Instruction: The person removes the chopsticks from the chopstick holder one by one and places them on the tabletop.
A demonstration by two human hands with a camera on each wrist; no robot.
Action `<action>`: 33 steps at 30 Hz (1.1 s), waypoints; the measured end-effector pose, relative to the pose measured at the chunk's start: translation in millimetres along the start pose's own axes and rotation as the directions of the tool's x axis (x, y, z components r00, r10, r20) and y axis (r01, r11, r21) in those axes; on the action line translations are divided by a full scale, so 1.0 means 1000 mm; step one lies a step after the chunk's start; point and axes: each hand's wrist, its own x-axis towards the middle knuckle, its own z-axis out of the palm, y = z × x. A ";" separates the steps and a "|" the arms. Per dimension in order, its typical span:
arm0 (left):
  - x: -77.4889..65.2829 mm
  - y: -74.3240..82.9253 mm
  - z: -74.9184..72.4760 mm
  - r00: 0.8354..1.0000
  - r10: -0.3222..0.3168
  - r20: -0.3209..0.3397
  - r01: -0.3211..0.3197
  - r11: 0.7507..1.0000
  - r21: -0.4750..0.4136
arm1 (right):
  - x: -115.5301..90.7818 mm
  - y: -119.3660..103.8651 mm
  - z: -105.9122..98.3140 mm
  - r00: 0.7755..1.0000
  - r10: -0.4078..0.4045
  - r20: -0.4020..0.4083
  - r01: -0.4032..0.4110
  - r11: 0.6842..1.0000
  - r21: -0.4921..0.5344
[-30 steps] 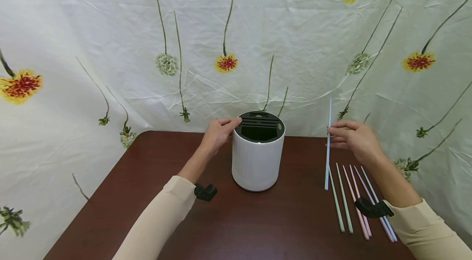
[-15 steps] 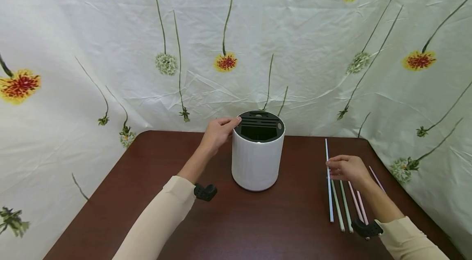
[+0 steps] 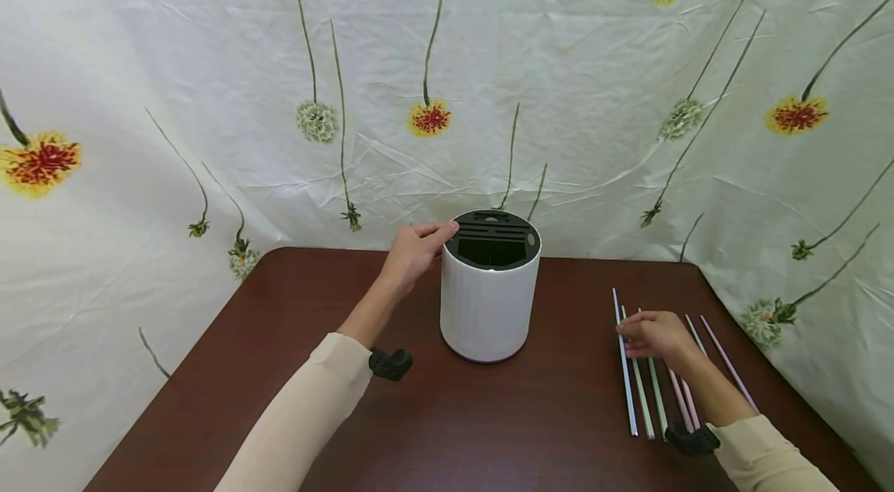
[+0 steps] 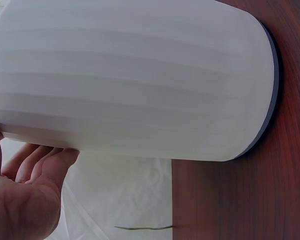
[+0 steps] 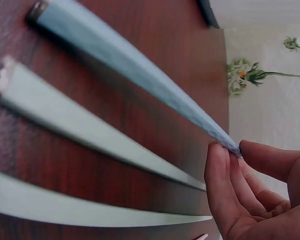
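A white cylindrical holder (image 3: 483, 310) with a black slotted top (image 3: 492, 232) stands upright on the table. My left hand (image 3: 412, 253) grips its upper left rim, thumb on top and fingers against the outer wall, as the left wrist view shows. At the right, my right hand (image 3: 656, 335) pinches a light blue chopstick (image 3: 628, 395) between thumb and fingertips, away from its thick end. This chopstick (image 5: 135, 65) is low over the table, left of two pale green chopsticks (image 5: 80, 117); whether it touches the wood I cannot tell.
Two pink chopsticks (image 3: 679, 400) lie partly under my right hand and forearm. Farther right are another light blue chopstick (image 3: 694, 333) and a purple one (image 3: 729, 360). The brown table (image 3: 559, 414) ends at a white flowered cloth (image 3: 594, 88) behind and at both sides.
My right hand has come down and toward me, lowering the light blue chopstick from upright to beside the green ones. My left hand and the holder have stayed put.
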 end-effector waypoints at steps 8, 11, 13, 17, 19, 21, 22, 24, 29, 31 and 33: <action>0.001 -0.001 0.000 1.000 -0.003 0.002 0.003 1.000 -0.006 | 0.001 0.004 0.002 1.000 0.022 -0.003 -0.022 1.000 -0.002; 0.001 -0.002 -0.001 1.000 -0.002 0.000 0.002 1.000 -0.002 | 0.002 0.004 0.002 1.000 0.020 -0.005 -0.020 1.000 0.001; 0.002 -0.002 -0.001 1.000 0.000 -0.002 0.000 1.000 0.001 | 0.003 0.004 0.002 1.000 0.021 -0.005 -0.021 1.000 0.000; 0.001 -0.001 -0.001 1.000 0.001 0.001 -0.001 1.000 -0.006 | 0.004 0.006 0.002 1.000 0.029 -0.009 -0.029 1.000 0.004; 0.000 0.000 -0.001 1.000 0.001 0.004 -0.001 1.000 -0.012 | 0.003 0.006 0.002 1.000 0.030 -0.004 -0.030 1.000 0.006; 0.000 0.000 -0.002 1.000 0.000 0.004 0.000 1.000 -0.010 | 0.003 0.005 0.003 1.000 0.031 -0.001 -0.031 0.999 0.011; 0.000 0.001 -0.002 1.000 0.001 0.004 -0.001 1.000 -0.009 | 0.002 0.005 0.003 1.000 0.031 0.002 -0.031 0.999 0.012; -0.001 0.001 -0.002 1.000 0.002 0.004 -0.002 1.000 -0.007 | 0.002 0.005 0.003 0.999 0.031 0.006 -0.031 0.999 0.012; -0.002 0.002 -0.001 1.000 0.006 0.002 -0.006 1.000 0.008 | 0.002 0.006 0.002 1.000 0.027 0.008 -0.027 1.000 0.008; -0.002 0.002 -0.001 1.000 0.008 0.002 -0.008 1.000 0.008 | 0.003 0.007 0.001 1.000 0.022 0.013 -0.022 1.000 0.004; -0.003 0.002 0.000 1.000 0.007 0.002 -0.007 1.000 0.012 | 0.003 0.008 0.000 1.000 0.020 0.014 -0.019 1.000 -0.002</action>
